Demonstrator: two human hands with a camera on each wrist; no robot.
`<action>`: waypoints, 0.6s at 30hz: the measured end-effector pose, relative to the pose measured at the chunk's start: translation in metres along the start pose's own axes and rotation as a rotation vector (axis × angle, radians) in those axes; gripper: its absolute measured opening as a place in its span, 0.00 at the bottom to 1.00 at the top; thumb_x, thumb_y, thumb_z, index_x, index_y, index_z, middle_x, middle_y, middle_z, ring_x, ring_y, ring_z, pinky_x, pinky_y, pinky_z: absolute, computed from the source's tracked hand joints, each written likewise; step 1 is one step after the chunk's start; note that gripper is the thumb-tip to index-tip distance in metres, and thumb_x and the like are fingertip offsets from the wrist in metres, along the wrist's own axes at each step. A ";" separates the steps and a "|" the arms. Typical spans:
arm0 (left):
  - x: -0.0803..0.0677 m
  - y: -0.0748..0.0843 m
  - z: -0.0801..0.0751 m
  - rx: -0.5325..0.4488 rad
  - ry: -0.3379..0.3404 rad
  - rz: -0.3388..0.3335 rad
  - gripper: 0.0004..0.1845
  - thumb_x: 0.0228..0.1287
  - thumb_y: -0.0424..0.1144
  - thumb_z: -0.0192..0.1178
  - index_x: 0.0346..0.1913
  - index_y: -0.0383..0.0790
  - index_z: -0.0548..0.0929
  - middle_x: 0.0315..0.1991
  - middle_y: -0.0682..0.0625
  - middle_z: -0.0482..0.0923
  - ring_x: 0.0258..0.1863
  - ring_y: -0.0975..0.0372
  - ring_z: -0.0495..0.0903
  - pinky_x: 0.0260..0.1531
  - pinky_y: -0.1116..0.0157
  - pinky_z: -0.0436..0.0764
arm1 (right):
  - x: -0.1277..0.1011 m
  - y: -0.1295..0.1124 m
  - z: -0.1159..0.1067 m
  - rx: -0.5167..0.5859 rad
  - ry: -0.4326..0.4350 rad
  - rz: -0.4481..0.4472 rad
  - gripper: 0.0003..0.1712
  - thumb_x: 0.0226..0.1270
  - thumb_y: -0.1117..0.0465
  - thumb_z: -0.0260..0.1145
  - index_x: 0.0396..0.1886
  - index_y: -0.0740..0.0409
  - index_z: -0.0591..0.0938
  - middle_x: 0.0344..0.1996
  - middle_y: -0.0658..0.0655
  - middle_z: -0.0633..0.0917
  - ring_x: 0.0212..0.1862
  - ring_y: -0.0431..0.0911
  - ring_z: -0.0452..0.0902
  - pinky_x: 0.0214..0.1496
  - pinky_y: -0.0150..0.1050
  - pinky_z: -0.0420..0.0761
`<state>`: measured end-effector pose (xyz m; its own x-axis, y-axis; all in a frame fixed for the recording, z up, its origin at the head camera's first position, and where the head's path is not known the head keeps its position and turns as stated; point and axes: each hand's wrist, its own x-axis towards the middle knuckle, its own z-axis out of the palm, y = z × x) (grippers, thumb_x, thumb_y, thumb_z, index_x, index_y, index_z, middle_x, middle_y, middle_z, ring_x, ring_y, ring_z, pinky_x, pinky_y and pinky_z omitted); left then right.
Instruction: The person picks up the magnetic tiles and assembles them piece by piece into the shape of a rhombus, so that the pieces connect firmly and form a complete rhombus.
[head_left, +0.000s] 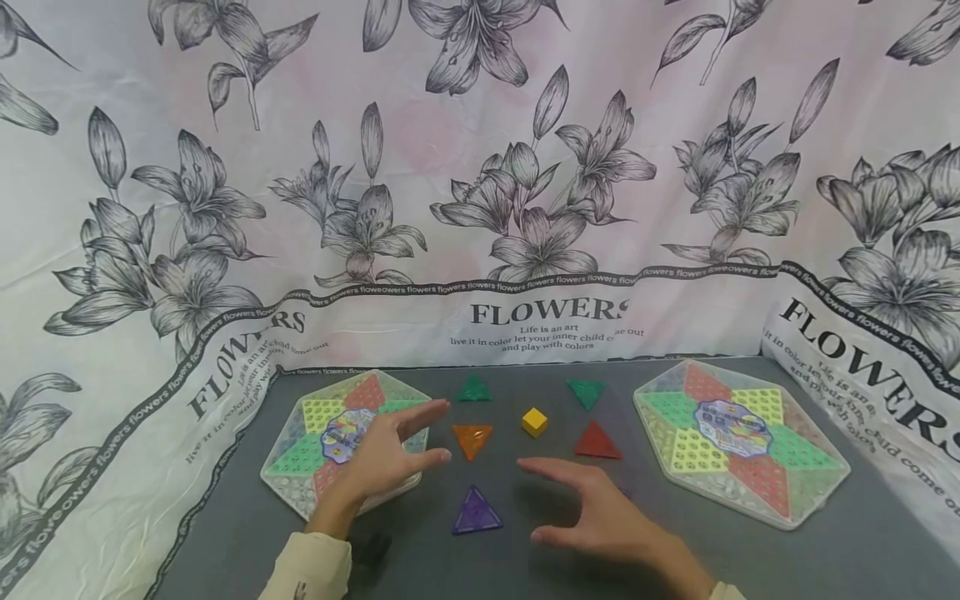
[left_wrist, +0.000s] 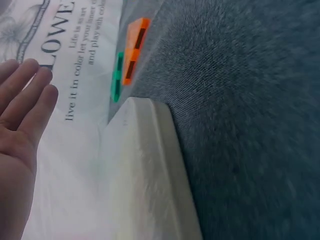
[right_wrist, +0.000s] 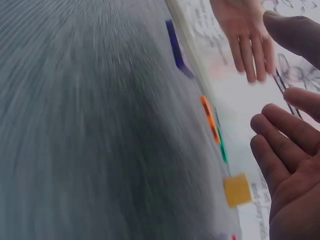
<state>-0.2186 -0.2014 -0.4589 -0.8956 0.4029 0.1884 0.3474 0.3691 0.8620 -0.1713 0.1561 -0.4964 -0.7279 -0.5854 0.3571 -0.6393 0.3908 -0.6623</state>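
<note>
"Grey table (head_left: 232, 542), flowered curtain (head_left: 420, 208) behind. Holding anything?"

"Nothing, either side. Left hand (head_left: 384, 456) over the left box (head_left: 300, 454), fingers straight, thumb apart; right hand (head_left: 603, 512) opposite, fingers gently bent, thumb apart, near the red triangle (head_left: 597, 442)."

"Left box?"

"Six-sided, top patterned in red, green and yellow; contents too blurred to name."

"Closest pieces?"

"Flat on the table between both hands: orange triangle (head_left: 472, 439), shiny, tip to the front; purple triangle (head_left: 477, 513), tip to the back. Red triangle, likewise tip to the back."

"Farther out?"

"Yellow cube (head_left: 535, 422), two green triangles (head_left: 474, 390). Off right, matching right box (head_left: 731, 429), pale round bits inside."
</note>
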 end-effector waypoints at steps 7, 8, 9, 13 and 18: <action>0.025 -0.009 0.018 0.022 -0.049 -0.044 0.36 0.66 0.39 0.79 0.76 0.40 0.80 0.75 0.45 0.80 0.77 0.49 0.77 0.78 0.42 0.73 | 0.021 0.001 0.031 0.061 -0.062 0.005 0.45 0.61 0.48 0.86 0.78 0.45 0.79 0.72 0.49 0.84 0.73 0.48 0.80 0.75 0.50 0.80; 0.029 -0.009 0.020 0.046 -0.053 -0.044 0.36 0.66 0.38 0.79 0.75 0.38 0.80 0.74 0.44 0.81 0.76 0.47 0.78 0.77 0.42 0.74 | 0.024 0.001 0.035 0.055 -0.071 0.002 0.46 0.61 0.47 0.86 0.78 0.46 0.79 0.72 0.48 0.84 0.73 0.47 0.80 0.76 0.49 0.80; 0.032 -0.009 0.023 0.080 -0.058 -0.046 0.35 0.66 0.37 0.79 0.75 0.37 0.80 0.73 0.44 0.82 0.75 0.47 0.79 0.76 0.42 0.75 | 0.027 0.001 0.038 0.050 -0.082 -0.005 0.46 0.61 0.46 0.85 0.78 0.48 0.79 0.72 0.47 0.84 0.73 0.47 0.80 0.76 0.49 0.80; 0.044 -0.011 0.031 0.247 -0.093 -0.033 0.34 0.65 0.36 0.78 0.73 0.34 0.82 0.68 0.41 0.85 0.66 0.47 0.86 0.69 0.44 0.82 | 0.038 0.002 0.050 -0.003 -0.131 -0.038 0.45 0.62 0.46 0.84 0.77 0.51 0.79 0.71 0.47 0.84 0.72 0.46 0.81 0.75 0.49 0.80; 0.055 -0.015 0.038 0.469 -0.145 -0.008 0.35 0.61 0.40 0.80 0.71 0.35 0.83 0.60 0.44 0.90 0.54 0.56 0.89 0.60 0.52 0.87 | 0.048 0.000 0.060 -0.043 -0.173 -0.061 0.44 0.61 0.53 0.85 0.77 0.52 0.79 0.71 0.48 0.84 0.72 0.46 0.81 0.75 0.48 0.81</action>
<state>-0.2623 -0.1530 -0.4799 -0.8623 0.4990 0.0863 0.4583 0.6964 0.5523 -0.1911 0.0856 -0.5183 -0.6362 -0.7209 0.2747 -0.6937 0.3788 -0.6126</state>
